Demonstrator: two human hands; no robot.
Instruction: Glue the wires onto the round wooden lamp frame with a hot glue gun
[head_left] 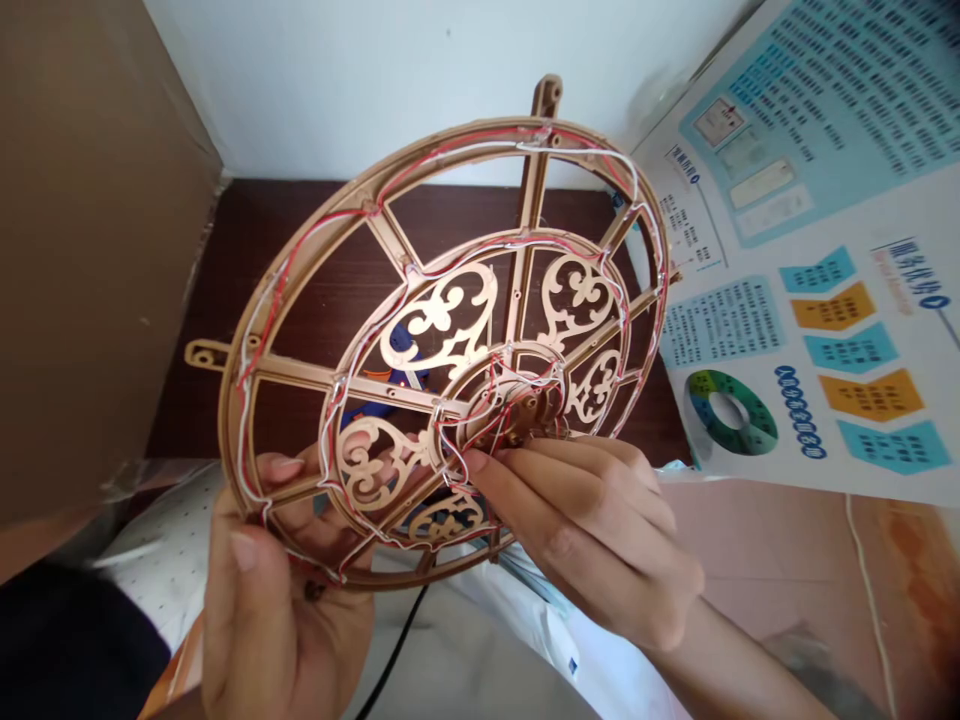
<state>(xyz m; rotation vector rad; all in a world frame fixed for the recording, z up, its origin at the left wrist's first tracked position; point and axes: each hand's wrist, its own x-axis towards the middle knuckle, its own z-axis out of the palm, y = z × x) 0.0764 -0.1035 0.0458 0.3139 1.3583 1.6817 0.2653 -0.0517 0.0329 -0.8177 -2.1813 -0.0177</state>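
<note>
A round gold-coloured openwork frame (298, 369) with spokes, rings and scroll ornaments is held up, tilted, in front of me. Red and white wires (442, 262) run along its rings and gather at the hub. My left hand (289, 590) grips the outer rim at the lower left, thumb in front and fingers behind. At the hub, my right hand (585, 520) has its thumb and fingers pinched together by the wires. Its fingertips partly cover the hub, and what lies between them cannot be made out.
Behind the frame is a dark brown wooden surface (225, 260) with a blue tool (409, 350) on it, seen through the spokes. A cardboard box (90, 250) stands at left. A printed poster sheet (810, 250) hangs over the right side. A black cable (394, 650) runs below.
</note>
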